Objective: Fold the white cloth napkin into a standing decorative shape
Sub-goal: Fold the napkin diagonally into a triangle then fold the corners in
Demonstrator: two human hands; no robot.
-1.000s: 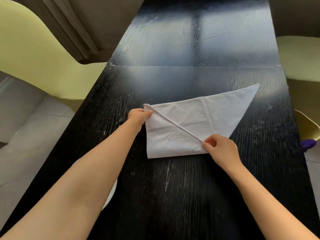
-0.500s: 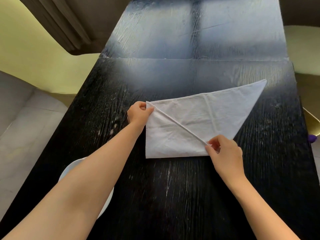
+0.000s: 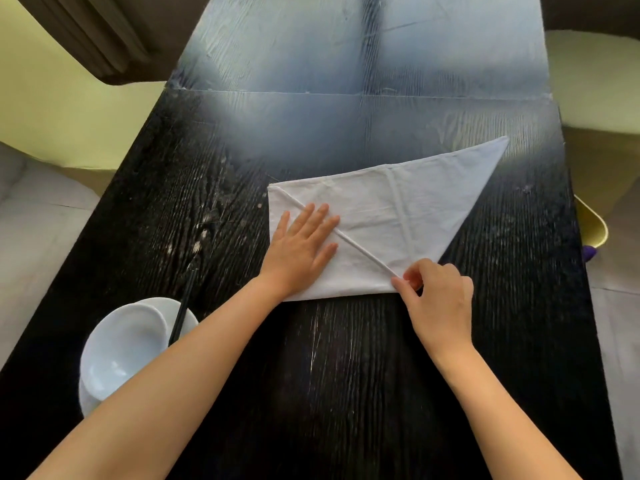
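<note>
1. Under both hands, on the table (image 3: 346, 375), the napkin (image 3: 398, 216) lay flat. Its left corner was folded over, so a diagonal edge ran from beyond the left hand (image 3: 299, 247) down to the right hand (image 3: 436, 292).
2. Judging by the creases, the triangle fold and one corner flap were done. The long point stretching away past the right hand was not folded, and nothing stood up yet, so most shaping seemed left.
3. The left hand was spread flat, palm down and fingers straight, pressing the flap.
4. The right hand pinched the flap's near tip between thumb and fingers.
5. The cloth's near edge ran between the two wrists, and a bowl (image 3: 121, 348) sat beside the left forearm, apart from it.
</note>
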